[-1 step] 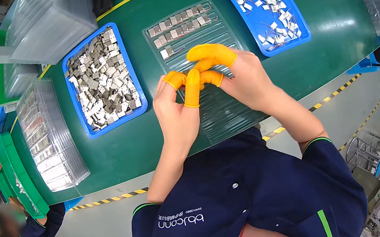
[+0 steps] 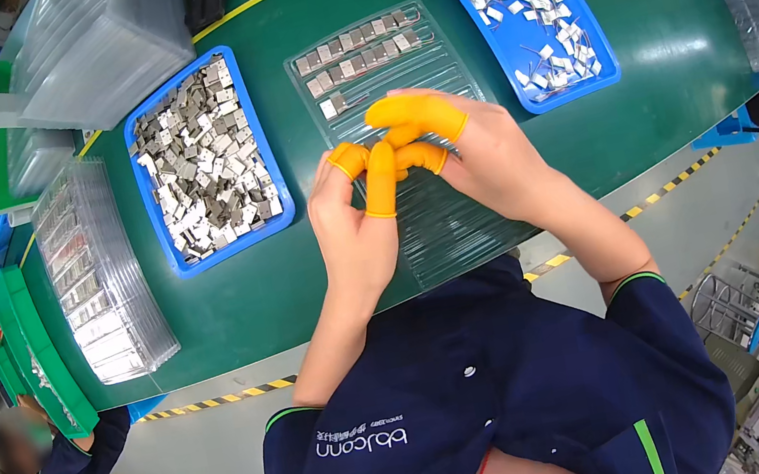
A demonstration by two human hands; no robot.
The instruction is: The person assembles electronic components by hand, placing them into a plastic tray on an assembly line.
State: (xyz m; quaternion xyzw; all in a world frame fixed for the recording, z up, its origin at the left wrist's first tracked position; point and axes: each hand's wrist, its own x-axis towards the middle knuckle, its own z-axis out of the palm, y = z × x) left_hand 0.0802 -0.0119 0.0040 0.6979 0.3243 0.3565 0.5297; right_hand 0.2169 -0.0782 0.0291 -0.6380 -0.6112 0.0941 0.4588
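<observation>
Yellow finger cots cover several fingertips of both hands, which meet over a clear plastic tray (image 2: 449, 230). My left hand (image 2: 350, 232) is closed, thumb and fingers pinched together. From the right, my right hand (image 2: 489, 152) closes against the left fingertips, its index finger arched above them. Whatever the fingers hold is hidden behind the cots. In the tray's far slots lie two rows of small grey and silver connector pieces (image 2: 359, 64) with thin wires. A single white-and-grey piece (image 2: 332, 105) sits in a third row, just beyond my hands.
A blue bin (image 2: 278, 179) of silver and grey connector pieces stands left. Another blue bin (image 2: 508, 47), at right, holds small white wired parts. Stacked clear trays (image 2: 107, 275) and a green bin (image 2: 42, 347) are farther left. Other people sit at both table ends.
My right hand has shifted very slightly left, its arched index finger with it. The left thumb has tilted a little; the tray and bins stay put.
</observation>
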